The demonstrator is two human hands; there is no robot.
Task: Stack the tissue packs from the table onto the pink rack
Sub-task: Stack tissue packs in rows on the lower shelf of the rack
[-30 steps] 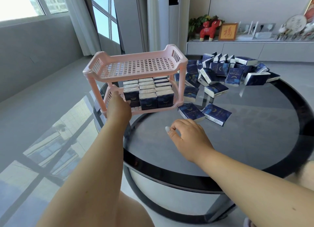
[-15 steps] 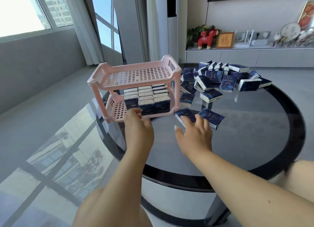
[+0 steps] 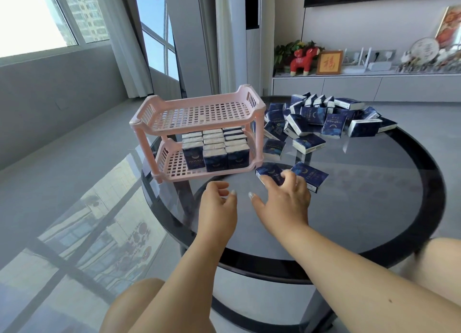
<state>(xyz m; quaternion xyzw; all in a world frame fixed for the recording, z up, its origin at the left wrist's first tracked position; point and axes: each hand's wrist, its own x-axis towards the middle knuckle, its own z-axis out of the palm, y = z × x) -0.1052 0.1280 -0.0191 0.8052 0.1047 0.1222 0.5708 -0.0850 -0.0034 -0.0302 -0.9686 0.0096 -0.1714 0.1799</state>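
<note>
A pink two-tier rack point(image 3: 205, 175) stands on the left part of the round dark glass table point(image 3: 361, 198). Its lower shelf holds several upright navy tissue packs point(image 3: 214, 155) in rows; the top shelf is bare. My right hand point(image 3: 282, 200) reaches over a flat tissue pack point(image 3: 267, 171) just right of the rack's front corner, fingertips bent onto it and thumb spread to the left. A second flat pack point(image 3: 310, 174) lies beside it. My left hand point(image 3: 219, 203) hovers in front of the rack, fingers loosely curled and holding nothing.
A pile of several navy tissue packs point(image 3: 324, 119) covers the far side of the table, with two single packs point(image 3: 308, 143) nearer. Behind is a low cabinet point(image 3: 349, 86) with ornaments. My knees show below the table's near edge.
My left hand came off the rack's lower shelf and drew back toward the table's middle. My right hand moved forward onto the nearest flat pack.
</note>
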